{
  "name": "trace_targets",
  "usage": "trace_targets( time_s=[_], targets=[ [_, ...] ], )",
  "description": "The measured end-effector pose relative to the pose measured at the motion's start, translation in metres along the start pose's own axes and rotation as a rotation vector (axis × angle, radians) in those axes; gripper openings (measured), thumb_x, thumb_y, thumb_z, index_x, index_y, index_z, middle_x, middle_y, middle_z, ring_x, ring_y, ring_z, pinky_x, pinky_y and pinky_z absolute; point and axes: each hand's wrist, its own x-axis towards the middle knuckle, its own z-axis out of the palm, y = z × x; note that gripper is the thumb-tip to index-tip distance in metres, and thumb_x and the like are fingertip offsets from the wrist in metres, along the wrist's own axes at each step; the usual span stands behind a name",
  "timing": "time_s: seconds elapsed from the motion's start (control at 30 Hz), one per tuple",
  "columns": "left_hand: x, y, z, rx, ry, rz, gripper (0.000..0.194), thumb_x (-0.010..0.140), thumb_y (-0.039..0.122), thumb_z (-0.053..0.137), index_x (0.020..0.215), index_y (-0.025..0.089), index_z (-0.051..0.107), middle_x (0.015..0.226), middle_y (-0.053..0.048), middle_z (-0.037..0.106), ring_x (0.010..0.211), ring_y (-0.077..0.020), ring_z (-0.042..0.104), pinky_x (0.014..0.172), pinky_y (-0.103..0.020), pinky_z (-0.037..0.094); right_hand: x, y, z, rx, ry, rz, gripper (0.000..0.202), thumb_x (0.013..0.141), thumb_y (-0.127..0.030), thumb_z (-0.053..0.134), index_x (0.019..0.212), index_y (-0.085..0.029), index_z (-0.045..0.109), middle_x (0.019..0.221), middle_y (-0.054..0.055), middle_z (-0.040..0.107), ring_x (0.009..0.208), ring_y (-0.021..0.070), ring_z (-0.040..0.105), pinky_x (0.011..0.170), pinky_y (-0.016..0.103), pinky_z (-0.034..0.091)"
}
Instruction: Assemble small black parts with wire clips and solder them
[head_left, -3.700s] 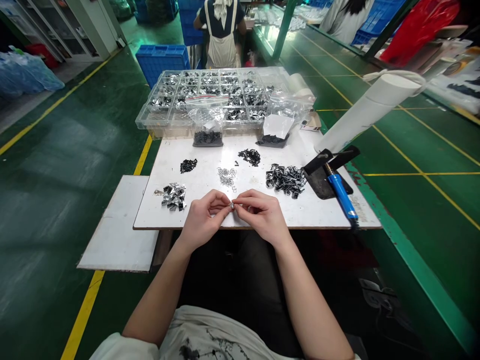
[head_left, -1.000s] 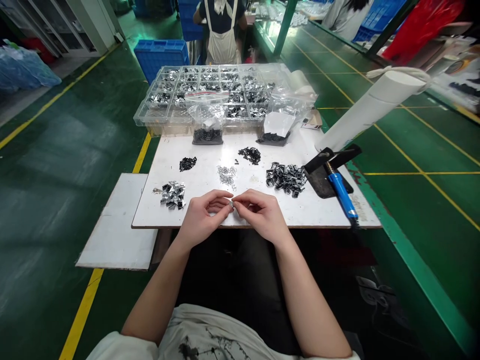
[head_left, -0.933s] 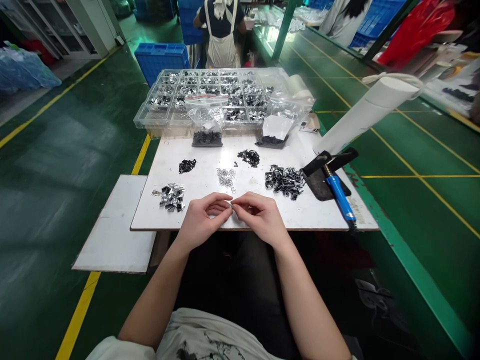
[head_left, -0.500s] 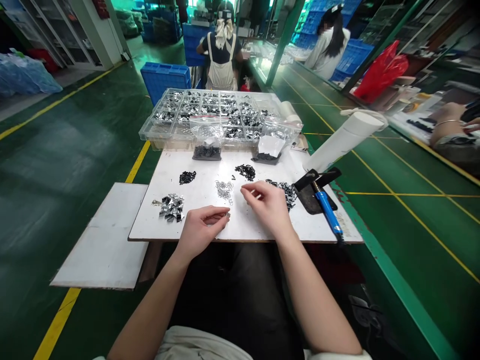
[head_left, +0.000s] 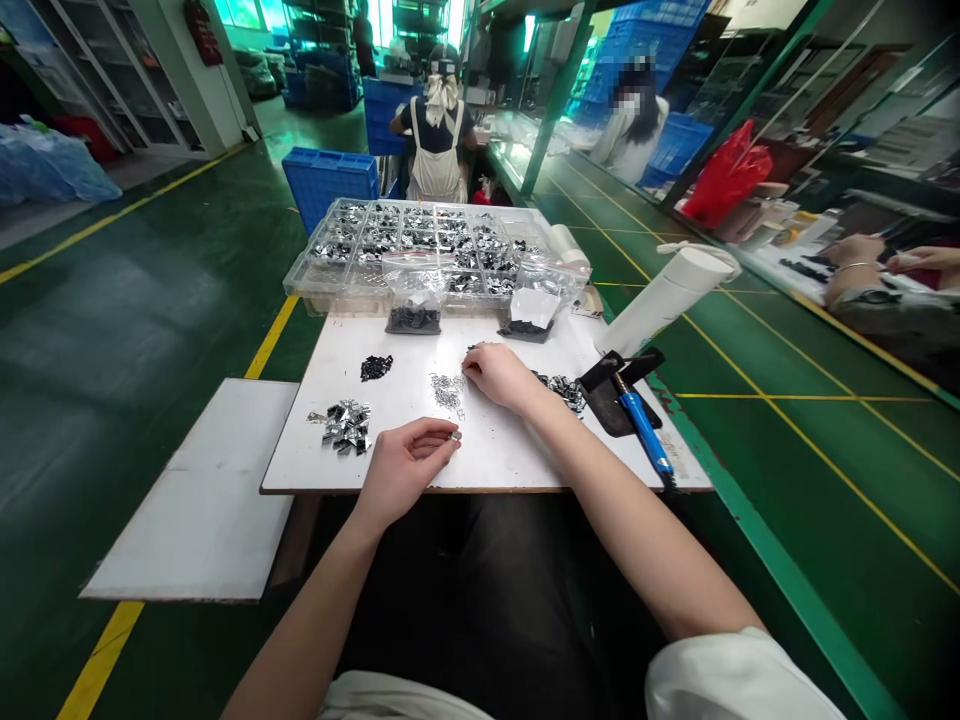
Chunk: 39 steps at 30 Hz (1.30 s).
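My left hand (head_left: 405, 462) is near the table's front edge, thumb and fingers pinching a small shiny metal piece (head_left: 454, 435). Farther forward, my right hand (head_left: 496, 374) has its fingertips drawn together over a pile of small black parts, which it mostly covers. What those fingertips hold, if anything, is hidden. Just left of them lies a scatter of thin silver wire-like pieces (head_left: 448, 391). Another small pile of black parts (head_left: 376, 368) lies farther left. Shiny silver-and-black pieces (head_left: 348, 428) are heaped beyond my left hand, and a similar heap (head_left: 564, 390) lies right of my right forearm.
A clear compartment box (head_left: 300, 272) full of small parts stands at the table's back, with two plastic bags of black parts (head_left: 414, 318) (head_left: 526, 326) before it. To the right are a blue-handled tool (head_left: 645, 430) on a black stand and a white tube (head_left: 667, 300). Co-workers sit beyond.
My right hand has moved forward and left onto the black pile it was short of before. My left hand stays in nearly the same place, pinching its piece. The view has tilted slightly.
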Motion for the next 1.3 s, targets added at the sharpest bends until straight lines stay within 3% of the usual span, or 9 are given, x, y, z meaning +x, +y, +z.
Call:
trace_targets(
  time_s=[0.17,0.33,0.43,0.53,0.63,0.77,0.93,1.07,1.3],
  targets=[
    [0.001,-0.001,0.000,-0.042,0.002,-0.017,0.032,0.080,0.036,0.078,0.104,0.015,0.075,0.097,-0.009,0.080,0.097,-0.0244,0.076,0.092,-0.036,0.061,-0.005,-0.007,0.000,-0.058,-0.008,0.007,0.020,0.087,-0.004,0.050,0.100,-0.008,0.065,0.108,0.022,0.066,0.094,0.0285,0.064,0.073,0.033,0.046],
    [-0.001,-0.001,0.000,-0.073,0.019,-0.007,0.029,0.081,0.033,0.078,0.103,0.014,0.074,0.088,-0.007,0.079,0.088,-0.0223,0.077,0.084,-0.032,0.062,-0.024,-0.008,-0.013,0.026,0.082,-0.016,0.016,0.093,-0.008,0.044,0.104,-0.012,0.056,0.104,0.017,0.065,0.090,0.0243,0.063,0.074,0.033,0.047],
    [-0.003,0.000,0.000,-0.115,0.026,0.016,0.026,0.083,0.030,0.076,0.104,0.015,0.075,0.083,-0.006,0.078,0.083,-0.0204,0.077,0.082,-0.030,0.062,-0.047,-0.015,-0.015,0.375,0.264,-0.021,0.013,0.101,-0.023,0.042,0.103,-0.017,0.054,0.093,0.008,0.067,0.077,0.0175,0.063,0.068,0.029,0.049],
    [-0.004,0.002,0.000,-0.139,0.050,0.004,0.022,0.081,0.030,0.077,0.097,0.014,0.077,0.083,-0.007,0.079,0.083,-0.0214,0.077,0.081,-0.029,0.062,-0.073,-0.031,-0.006,0.881,0.413,0.015,0.013,0.095,-0.031,0.058,0.096,-0.019,0.062,0.079,0.003,0.067,0.065,0.0141,0.062,0.058,0.026,0.049],
    [-0.004,0.004,0.001,-0.154,0.065,-0.016,0.024,0.079,0.030,0.079,0.096,0.013,0.078,0.088,-0.009,0.081,0.089,-0.0237,0.078,0.085,-0.030,0.062,-0.095,-0.048,0.008,1.139,0.405,0.096,0.013,0.088,-0.031,0.070,0.093,-0.019,0.071,0.074,0.002,0.069,0.062,0.0133,0.063,0.056,0.026,0.051],
    [-0.003,0.003,0.002,-0.151,0.059,-0.025,0.030,0.076,0.026,0.081,0.103,0.013,0.078,0.094,-0.008,0.081,0.092,-0.0240,0.078,0.089,-0.033,0.063,-0.112,-0.058,0.024,1.302,0.336,0.204,0.014,0.083,-0.030,0.076,0.093,-0.020,0.075,0.076,0.003,0.073,0.066,0.0140,0.067,0.061,0.026,0.055],
    [-0.001,-0.002,0.002,-0.128,0.064,-0.029,0.031,0.077,0.024,0.081,0.107,0.015,0.078,0.099,-0.007,0.081,0.094,-0.0232,0.077,0.091,-0.032,0.063,-0.117,-0.059,0.030,1.360,0.320,0.273,0.022,0.081,-0.030,0.079,0.100,-0.021,0.076,0.082,0.003,0.074,0.065,0.0137,0.067,0.061,0.026,0.057],
    [0.001,-0.002,0.002,-0.098,0.086,-0.018,0.031,0.076,0.026,0.082,0.105,0.015,0.079,0.097,-0.007,0.081,0.093,-0.0234,0.077,0.090,-0.032,0.063,-0.118,-0.059,0.029,1.262,0.328,0.233,0.010,0.086,-0.029,0.073,0.092,-0.021,0.077,0.085,0.003,0.071,0.066,0.0126,0.065,0.059,0.024,0.056],
    [0.000,-0.002,0.002,-0.095,0.070,0.007,0.026,0.077,0.026,0.081,0.101,0.015,0.079,0.092,-0.006,0.081,0.087,-0.0211,0.077,0.085,-0.029,0.064,-0.118,-0.061,0.028,1.207,0.289,0.141,0.008,0.091,-0.028,0.067,0.093,-0.022,0.073,0.099,0.005,0.063,0.082,0.0157,0.063,0.053,0.022,0.055]
  ],
)
